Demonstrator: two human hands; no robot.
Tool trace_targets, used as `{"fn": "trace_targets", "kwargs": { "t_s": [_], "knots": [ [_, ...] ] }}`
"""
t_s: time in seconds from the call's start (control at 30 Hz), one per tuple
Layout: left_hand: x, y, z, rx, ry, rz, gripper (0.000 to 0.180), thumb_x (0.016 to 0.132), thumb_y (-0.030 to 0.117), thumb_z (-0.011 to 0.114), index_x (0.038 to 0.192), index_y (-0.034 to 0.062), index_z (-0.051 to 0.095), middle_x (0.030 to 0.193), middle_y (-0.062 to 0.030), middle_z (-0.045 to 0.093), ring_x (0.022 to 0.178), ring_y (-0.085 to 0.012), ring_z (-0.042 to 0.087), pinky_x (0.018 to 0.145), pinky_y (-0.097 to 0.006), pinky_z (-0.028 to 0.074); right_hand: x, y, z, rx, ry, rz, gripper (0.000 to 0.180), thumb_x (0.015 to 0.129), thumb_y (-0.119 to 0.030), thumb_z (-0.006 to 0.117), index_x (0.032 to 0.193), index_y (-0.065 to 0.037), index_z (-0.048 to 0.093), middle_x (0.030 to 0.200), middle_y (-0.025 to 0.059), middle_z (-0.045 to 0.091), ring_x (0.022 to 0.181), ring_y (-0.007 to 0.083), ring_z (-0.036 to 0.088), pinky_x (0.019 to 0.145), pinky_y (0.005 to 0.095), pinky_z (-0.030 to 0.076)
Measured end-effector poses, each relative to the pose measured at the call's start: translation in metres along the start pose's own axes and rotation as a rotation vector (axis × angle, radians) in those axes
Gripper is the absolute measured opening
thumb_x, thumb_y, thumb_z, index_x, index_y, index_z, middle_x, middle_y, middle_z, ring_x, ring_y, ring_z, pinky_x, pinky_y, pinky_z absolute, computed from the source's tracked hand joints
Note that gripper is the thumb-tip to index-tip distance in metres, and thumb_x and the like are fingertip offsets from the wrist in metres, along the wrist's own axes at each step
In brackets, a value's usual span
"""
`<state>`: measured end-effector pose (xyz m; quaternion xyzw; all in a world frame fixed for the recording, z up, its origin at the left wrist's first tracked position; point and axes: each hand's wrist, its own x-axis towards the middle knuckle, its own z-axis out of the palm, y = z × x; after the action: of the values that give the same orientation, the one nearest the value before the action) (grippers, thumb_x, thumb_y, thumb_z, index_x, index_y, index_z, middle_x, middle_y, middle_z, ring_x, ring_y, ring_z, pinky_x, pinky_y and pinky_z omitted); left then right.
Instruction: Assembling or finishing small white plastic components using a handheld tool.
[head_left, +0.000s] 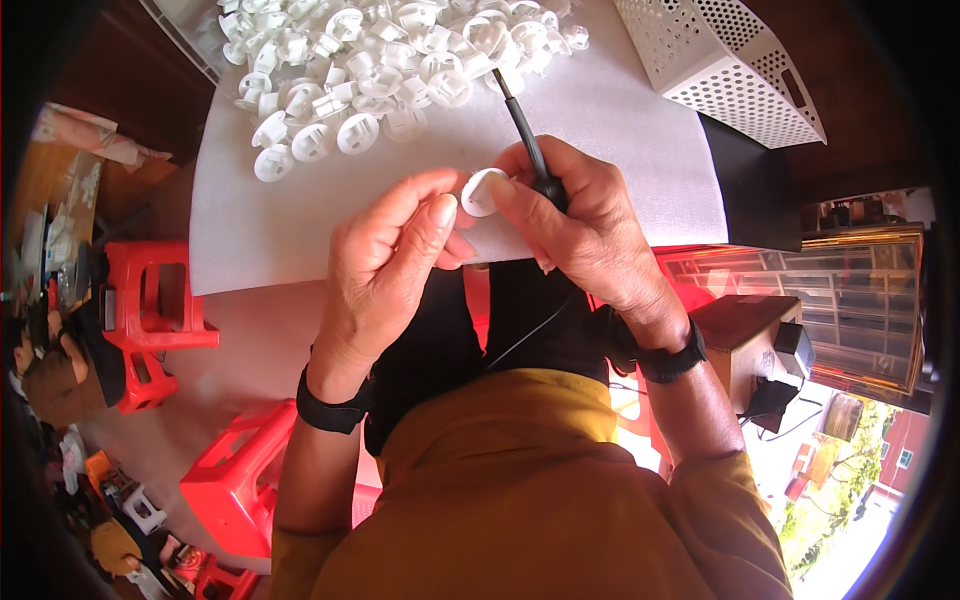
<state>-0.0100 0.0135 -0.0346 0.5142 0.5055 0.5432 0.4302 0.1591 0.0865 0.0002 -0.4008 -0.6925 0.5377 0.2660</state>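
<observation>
My right hand [575, 215] grips a pen-shaped tool [524, 130] with a black handle and a slim dark tip pointing up and away. The same hand pinches a round white plastic part [484, 192] between thumb and fingers. Close beside that part, my left hand [395, 245] is loosely curled, its thumb and fingers a little apart with nothing visible between them. Its fingertips are near the part's left edge; whether they touch it I cannot tell. Beyond my hands lies a heap of similar white plastic parts [375, 75], with round discs along its near edge.
The heap rests on a white-covered table [270, 230]. A perforated white basket [735, 75] is at the far right. Red stools [150, 300] stand to the left, and a cardboard box [735, 330] is at my right. Other people [55, 370] sit at far left.
</observation>
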Motion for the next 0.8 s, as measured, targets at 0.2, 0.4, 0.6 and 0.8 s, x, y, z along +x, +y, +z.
{"fn": "trace_targets", "kwargs": {
  "t_s": [0.2,0.4,0.6,0.8],
  "knots": [
    [0.000,-0.003,0.002,-0.039,0.038,0.049,0.028,0.098,0.018,0.053,0.113,-0.0047,0.059,0.084,-0.0084,0.065,0.068,-0.0114,0.063,0.060,-0.023,0.052,-0.003,0.007,0.004,-0.047,0.046,-0.059,0.018,0.088,-0.016,0.062,0.090,0.001,0.058,0.058,0.0064,0.054,0.052,0.0111,0.053,0.052,0.0282,0.044],
    [0.001,-0.001,-0.001,-0.017,-0.006,0.005,0.033,0.099,0.022,0.047,0.118,-0.0046,0.057,0.088,-0.0096,0.063,0.073,-0.0140,0.064,0.064,-0.025,0.052,0.001,0.006,0.005,-0.125,0.061,-0.087,0.019,0.085,-0.016,0.061,0.091,0.002,0.058,0.059,0.0077,0.055,0.053,0.0140,0.053,0.052,0.0293,0.044],
    [0.003,0.002,-0.001,-0.016,-0.003,-0.025,0.032,0.099,0.021,0.047,0.117,-0.0042,0.057,0.088,-0.0087,0.063,0.073,-0.0138,0.063,0.064,-0.025,0.051,0.006,0.001,0.003,-0.137,0.043,-0.015,0.017,0.084,-0.014,0.058,0.088,0.003,0.057,0.060,0.0095,0.055,0.053,0.0149,0.052,0.052,0.0301,0.044],
    [0.004,0.003,0.000,-0.056,0.015,-0.061,0.031,0.099,0.020,0.047,0.116,-0.0042,0.057,0.086,-0.0072,0.062,0.072,-0.0126,0.063,0.064,-0.024,0.051,0.008,0.001,0.002,-0.222,0.018,-0.062,0.016,0.087,-0.014,0.057,0.089,0.002,0.056,0.061,0.0096,0.055,0.054,0.0169,0.054,0.053,0.0316,0.044]
  ]
}}
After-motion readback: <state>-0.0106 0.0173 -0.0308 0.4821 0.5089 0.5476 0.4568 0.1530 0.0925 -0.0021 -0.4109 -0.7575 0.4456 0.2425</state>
